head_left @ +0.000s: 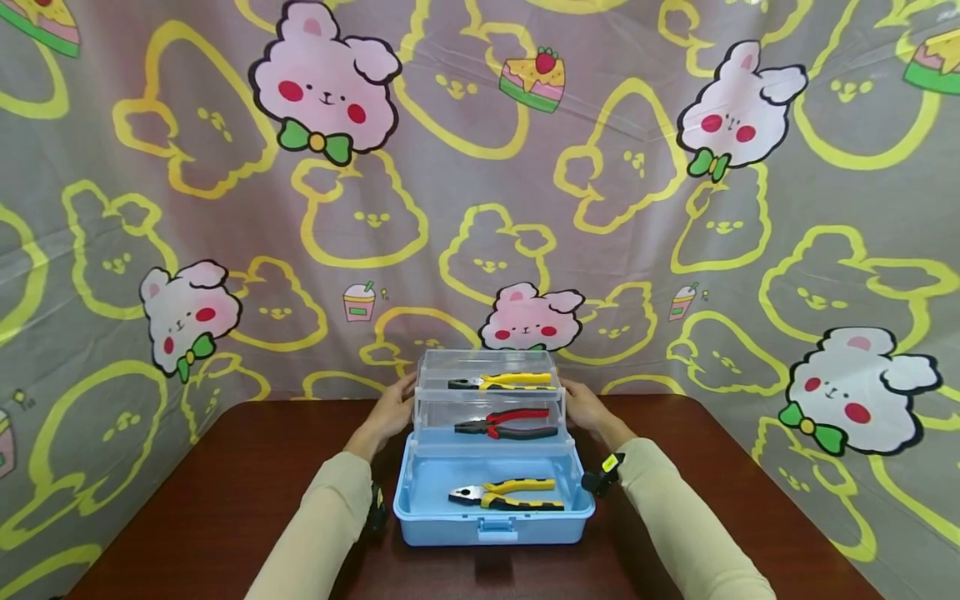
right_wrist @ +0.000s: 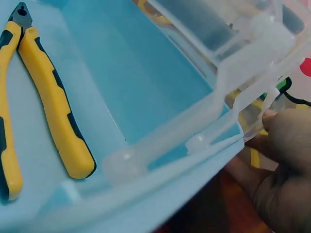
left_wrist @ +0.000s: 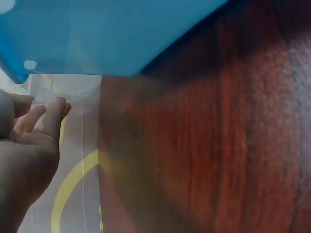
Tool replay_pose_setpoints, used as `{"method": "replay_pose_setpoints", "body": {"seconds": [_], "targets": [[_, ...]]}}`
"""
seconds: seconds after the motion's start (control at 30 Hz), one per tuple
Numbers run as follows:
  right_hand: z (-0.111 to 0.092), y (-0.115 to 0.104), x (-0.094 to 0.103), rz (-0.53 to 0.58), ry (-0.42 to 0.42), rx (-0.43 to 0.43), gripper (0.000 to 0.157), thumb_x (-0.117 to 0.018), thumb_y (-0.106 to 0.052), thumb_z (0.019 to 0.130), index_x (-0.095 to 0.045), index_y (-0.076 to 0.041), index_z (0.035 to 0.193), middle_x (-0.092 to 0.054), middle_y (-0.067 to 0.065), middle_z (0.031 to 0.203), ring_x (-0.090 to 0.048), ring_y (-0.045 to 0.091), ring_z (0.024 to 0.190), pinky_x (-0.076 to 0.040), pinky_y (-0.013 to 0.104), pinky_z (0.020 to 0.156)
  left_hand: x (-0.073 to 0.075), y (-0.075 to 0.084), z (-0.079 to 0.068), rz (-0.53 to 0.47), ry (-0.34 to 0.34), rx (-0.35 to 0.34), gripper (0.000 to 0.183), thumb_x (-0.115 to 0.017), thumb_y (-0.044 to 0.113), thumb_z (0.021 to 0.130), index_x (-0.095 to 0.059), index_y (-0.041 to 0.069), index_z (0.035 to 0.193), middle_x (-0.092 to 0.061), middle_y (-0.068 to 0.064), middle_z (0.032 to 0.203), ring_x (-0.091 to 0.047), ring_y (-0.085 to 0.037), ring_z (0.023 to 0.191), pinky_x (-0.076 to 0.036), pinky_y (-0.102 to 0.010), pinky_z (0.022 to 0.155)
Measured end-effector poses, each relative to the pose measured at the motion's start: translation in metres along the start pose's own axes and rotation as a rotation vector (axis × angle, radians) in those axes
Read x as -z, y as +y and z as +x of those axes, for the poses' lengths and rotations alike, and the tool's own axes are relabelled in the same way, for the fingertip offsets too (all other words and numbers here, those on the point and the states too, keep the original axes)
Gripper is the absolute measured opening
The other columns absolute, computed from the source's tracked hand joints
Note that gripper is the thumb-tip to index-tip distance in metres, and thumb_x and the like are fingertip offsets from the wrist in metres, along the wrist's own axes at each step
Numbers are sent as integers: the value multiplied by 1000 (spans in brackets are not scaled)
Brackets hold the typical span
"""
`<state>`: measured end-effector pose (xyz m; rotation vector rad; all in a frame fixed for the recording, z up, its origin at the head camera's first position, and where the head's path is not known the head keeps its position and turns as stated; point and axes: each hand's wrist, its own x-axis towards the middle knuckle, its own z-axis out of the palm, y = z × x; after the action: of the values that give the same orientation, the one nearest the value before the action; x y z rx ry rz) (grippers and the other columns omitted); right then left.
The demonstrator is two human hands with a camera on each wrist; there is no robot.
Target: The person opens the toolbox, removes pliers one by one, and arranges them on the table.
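Apparently your left hand (head_left: 392, 413) and right hand (head_left: 588, 408) flanked the lower-centre clear trays (head_left: 450, 395), fingers part-bent — grip unclear. Uneven pressure could have slid the red pliers (head_left: 495, 423) out.

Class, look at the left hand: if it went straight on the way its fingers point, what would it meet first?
Most likely the toolbox's clear top; the left hand points at its side, though whether the fingertips already touch is unclear.
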<state>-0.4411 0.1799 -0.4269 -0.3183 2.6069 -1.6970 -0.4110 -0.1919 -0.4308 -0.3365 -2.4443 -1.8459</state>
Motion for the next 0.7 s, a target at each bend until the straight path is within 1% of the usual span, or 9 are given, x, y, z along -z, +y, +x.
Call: {"method": "replay_pose_setpoints", "body": {"seconds": [0.07,0.13,0.2,0.3,0.43,0.5,0.57,0.67,0.7], "targets": [[0,3,-1,-16,-7,-4,39,-41,-16,113,-55,1,146,-70,14,95,-63,19,70,-52,32,59,-1,-2,-1,8,-13,26,54,-45,8,112,-27,2,163,-42,-23,157,-64,-23,98,-51,-32,73],[0,5,-3,-37,-13,-19,36,-41,-16,113,-59,3,138,-65,8,80,-56,16,59,-47,29,53,-2,-4,-3,17,-23,54,52,-43,6,112,-28,-1,161,-43,-25,155,-61,-20,89,-49,-32,69],[1,7,-3,-67,-22,-29,35,-41,-16,113,-62,5,132,-59,5,71,-51,14,53,-44,27,51,-2,-6,-3,25,-33,76,50,-41,5,112,-30,-3,160,-45,-25,154,-58,-17,84,-48,-31,68],[1,7,-3,-99,-41,-43,35,-41,-16,113,-63,6,128,-57,4,71,-51,14,56,-45,27,53,-1,-7,-4,28,-36,102,48,-40,4,112,-33,-4,158,-47,-24,151,-54,-14,78,-45,-30,67],[1,5,-2,-107,-72,-60,36,-41,-17,114,-60,6,133,-63,7,84,-59,17,71,-52,32,62,0,-4,-3,28,-46,120,48,-40,6,112,-32,-3,159,-49,-23,150,-47,-14,68,-42,-31,63],[0,3,-2,-102,-83,-74,37,-41,-18,114,-59,6,136,-64,8,87,-60,19,73,-53,34,64,0,-4,-3,38,-45,120,48,-40,6,112,-33,-3,158,-49,-23,149,-55,-15,76,-47,-32,68],[-1,2,-1,-83,-94,-104,39,-41,-20,114,-56,4,140,-65,9,89,-61,20,75,-54,36,65,-1,-4,-4,52,-40,120,47,-42,7,112,-35,-4,158,-50,-24,149,-63,-20,93,-52,-36,78],[-4,-2,1,-70,-103,-133,41,-43,-21,113,-52,4,145,-65,10,95,-61,22,75,-56,39,67,-3,-5,-5,92,-24,110,46,-44,9,112,-38,-4,156,-52,-24,147,-61,-26,116,-53,-40,91],[-4,-3,2,-60,-104,-150,43,-45,-22,113,-50,3,147,-65,11,98,-61,22,75,-56,40,68,-3,-5,-5,106,-20,108,46,-45,9,112,-39,-3,156,-53,-23,146,-61,-27,116,-53,-41,90]]}}
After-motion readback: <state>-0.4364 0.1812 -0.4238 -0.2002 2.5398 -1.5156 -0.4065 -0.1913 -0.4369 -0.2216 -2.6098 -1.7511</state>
